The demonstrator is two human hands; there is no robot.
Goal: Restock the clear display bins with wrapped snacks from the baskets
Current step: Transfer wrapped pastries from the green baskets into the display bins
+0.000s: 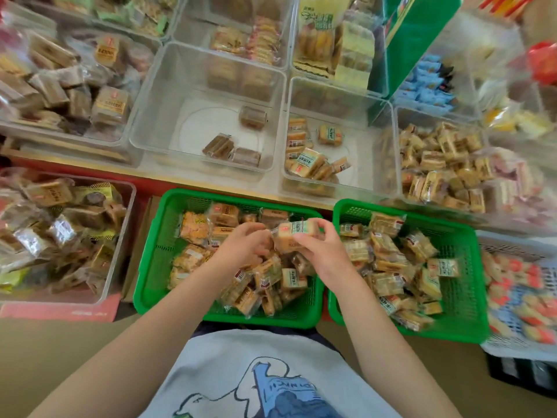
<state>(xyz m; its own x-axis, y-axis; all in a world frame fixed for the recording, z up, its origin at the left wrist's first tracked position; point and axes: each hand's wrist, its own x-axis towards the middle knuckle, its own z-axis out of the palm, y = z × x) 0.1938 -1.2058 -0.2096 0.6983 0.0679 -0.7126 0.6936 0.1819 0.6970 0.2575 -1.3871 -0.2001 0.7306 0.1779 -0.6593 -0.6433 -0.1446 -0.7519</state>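
Wrapped snack (294, 233), held over left green basket (156, 236).
Light, crinkly, crushable; pinched at edges by right hand (319, 251); left hand (244, 245) curled, apparently gripping too.

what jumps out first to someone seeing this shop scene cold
Two bright green baskets, the left basket and the right basket, sit side by side at the front, heaped with wrapped snacks. Over the left one, the left hand and right hand together hold up a wrapped snack. Just behind, the nearly empty clear bin stands out among fuller neighbours.
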